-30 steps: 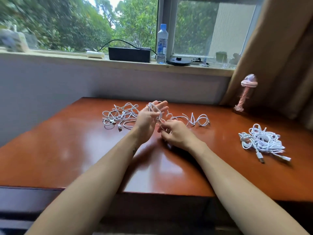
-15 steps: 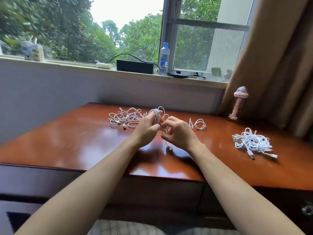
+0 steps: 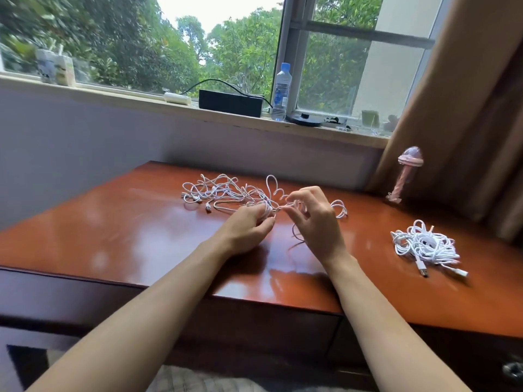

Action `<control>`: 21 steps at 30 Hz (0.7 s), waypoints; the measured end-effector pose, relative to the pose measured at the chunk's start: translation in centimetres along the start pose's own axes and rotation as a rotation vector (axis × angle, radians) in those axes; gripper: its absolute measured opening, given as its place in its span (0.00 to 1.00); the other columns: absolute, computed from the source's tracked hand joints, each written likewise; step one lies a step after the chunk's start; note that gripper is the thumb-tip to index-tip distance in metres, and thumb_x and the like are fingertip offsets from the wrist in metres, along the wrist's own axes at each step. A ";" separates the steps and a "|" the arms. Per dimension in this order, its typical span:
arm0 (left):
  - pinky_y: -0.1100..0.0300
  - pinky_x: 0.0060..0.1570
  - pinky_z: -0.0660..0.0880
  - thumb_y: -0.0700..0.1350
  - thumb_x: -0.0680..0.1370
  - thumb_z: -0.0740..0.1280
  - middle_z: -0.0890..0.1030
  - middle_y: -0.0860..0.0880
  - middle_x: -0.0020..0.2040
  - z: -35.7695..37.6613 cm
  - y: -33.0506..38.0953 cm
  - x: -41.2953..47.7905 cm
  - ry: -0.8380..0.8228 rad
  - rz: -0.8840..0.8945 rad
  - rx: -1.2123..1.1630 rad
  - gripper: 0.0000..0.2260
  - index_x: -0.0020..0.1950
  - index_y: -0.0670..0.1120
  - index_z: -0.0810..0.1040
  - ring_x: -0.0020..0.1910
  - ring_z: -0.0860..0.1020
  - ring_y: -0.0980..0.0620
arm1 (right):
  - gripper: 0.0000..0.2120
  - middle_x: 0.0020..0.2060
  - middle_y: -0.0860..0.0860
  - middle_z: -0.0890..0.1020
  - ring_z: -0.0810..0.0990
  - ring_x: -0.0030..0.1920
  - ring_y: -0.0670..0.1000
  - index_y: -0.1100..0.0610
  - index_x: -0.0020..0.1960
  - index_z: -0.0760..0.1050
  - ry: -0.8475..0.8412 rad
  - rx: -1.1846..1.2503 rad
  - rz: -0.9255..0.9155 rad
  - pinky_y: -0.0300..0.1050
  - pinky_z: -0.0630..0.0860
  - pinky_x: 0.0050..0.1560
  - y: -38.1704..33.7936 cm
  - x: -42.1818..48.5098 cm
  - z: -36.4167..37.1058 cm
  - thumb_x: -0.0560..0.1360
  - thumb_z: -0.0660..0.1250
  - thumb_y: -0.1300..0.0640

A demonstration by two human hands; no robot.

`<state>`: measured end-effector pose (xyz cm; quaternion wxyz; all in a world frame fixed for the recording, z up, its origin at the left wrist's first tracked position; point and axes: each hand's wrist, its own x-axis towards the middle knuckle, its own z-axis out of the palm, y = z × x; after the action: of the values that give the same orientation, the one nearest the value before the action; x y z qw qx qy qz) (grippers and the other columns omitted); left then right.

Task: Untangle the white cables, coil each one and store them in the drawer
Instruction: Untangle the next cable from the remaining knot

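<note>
Table (image 3: pixel 113 236): polished red-brown wood, glossy, with a rounded near edge; the far edge meets a pale wall under the windowsill (image 3: pixel 127 96), and a brown curtain (image 3: pixel 467 108) hangs at the right corner. Open wood lies left of the cables and between the hands and the near edge. Drawer front (image 3: pixel 254 321): dark wood, below the near edge, closed, contents hidden; a metal knob (image 3: pixel 513 369) shows at the far right. Tangle of white cables (image 3: pixel 215 190): thin, round cord in loose loops, lying toward the back of the table, left of centre, with small plugs at its near side. White cable (image 3: pixel 270 190): runs out of the tangle to both hands, one loop standing up above them and more loops lying behind the right hand. Left hand (image 3: pixel 249 227): fingers curled round a small wound coil of this cable. Right hand (image 3: pixel 314 219): thumb and forefinger pinch a strand just beside the left hand, other fingers bent. Bundle of white cables (image 3: pixel 424 244): gathered heap, well apart on the right, two plugs trailing toward the near edge. Pink mushroom-shaped gadget (image 3: pixel 407 174): upright, at the back right corner. On the windowsill: a clear plastic bottle (image 3: pixel 281 91) with a blue cap and a flat black box (image 3: pixel 230 103).
</note>
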<state>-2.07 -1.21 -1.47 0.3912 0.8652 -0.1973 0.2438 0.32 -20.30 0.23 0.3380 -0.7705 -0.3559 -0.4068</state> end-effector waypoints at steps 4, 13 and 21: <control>0.54 0.37 0.69 0.48 0.74 0.63 0.76 0.50 0.31 0.1 0.5 0.1 -0.054 0.003 -0.043 0.10 0.35 0.45 0.76 0.33 0.73 0.51 | 0.15 0.49 0.47 0.79 0.74 0.40 0.33 0.60 0.57 0.78 0.024 0.032 0.077 0.24 0.67 0.45 0.9 -0.2 -0.1 0.75 0.76 0.55; 0.58 0.34 0.63 0.43 0.72 0.59 0.61 0.50 0.21 -0.6 2.4 -0.1 -0.152 -0.228 -0.593 0.15 0.24 0.47 0.74 0.24 0.58 0.51 | 0.25 0.49 0.50 0.82 0.80 0.46 0.48 0.51 0.67 0.77 -0.104 -0.012 0.150 0.47 0.79 0.49 1.7 0.0 0.7 0.76 0.67 0.37; 0.65 0.26 0.54 0.49 0.71 0.64 0.61 0.52 0.24 -0.8 2.8 -0.3 -0.042 -0.313 -0.695 0.15 0.25 0.50 0.68 0.23 0.57 0.54 | 0.31 0.40 0.46 0.85 0.82 0.43 0.49 0.47 0.45 0.85 -0.243 -0.130 0.251 0.49 0.78 0.45 1.5 -0.4 0.1 0.72 0.56 0.23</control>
<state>-4.06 -2.25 0.47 0.6898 0.7053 -0.1415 0.0818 1.38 -21.13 -0.49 0.2899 -0.8726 -0.2682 -0.2873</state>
